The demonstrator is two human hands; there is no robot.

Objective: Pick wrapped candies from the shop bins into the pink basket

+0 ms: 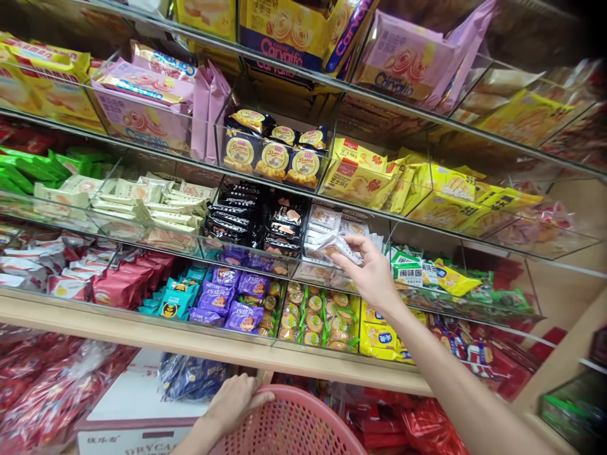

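My right hand (pixel 370 272) reaches into a clear shelf bin of small white snack packets (pixel 327 230) and pinches one white packet (pixel 341 248) between thumb and fingers. My left hand (pixel 237 398) is wrapped over the rim of a pink plastic basket (pixel 294 430) at the bottom of the view. Black packets (pixel 258 218) fill the bin to the left of my right hand, and green-and-white packets (pixel 408 268) lie in the bin to its right.
Tiered clear bins hold many snacks: purple packets (pixel 232 297), round biscuits (pixel 315 319), red packets (pixel 123 281), yellow bags (pixel 446 196), pink boxes (pixel 142 107). A wooden shelf edge (pixel 142 328) runs below. Under it lie a white carton (pixel 137 411) and red bags (pixel 42 392).
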